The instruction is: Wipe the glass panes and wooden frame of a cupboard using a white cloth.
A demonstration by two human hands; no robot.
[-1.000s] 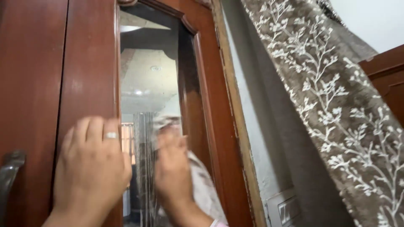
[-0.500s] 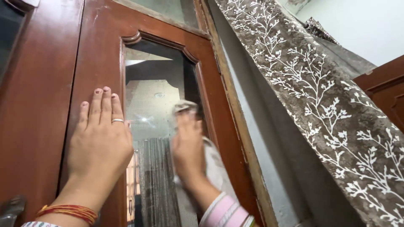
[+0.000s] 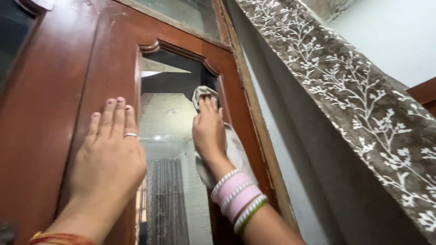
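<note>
Right hand: fingers together, flat, pressing a pale cloth against the glass pane near its upper right corner. Cloth bunches above the fingertips and hangs down under the palm to the wrist. Pink, white and green bangles on that wrist.

Left hand: fingers straight and together, holding nothing, palm flat on the wooden door frame just left of the pane. Ring on one finger.

Brown curtain with white branch pattern hangs to the right, apart from both hands.
</note>
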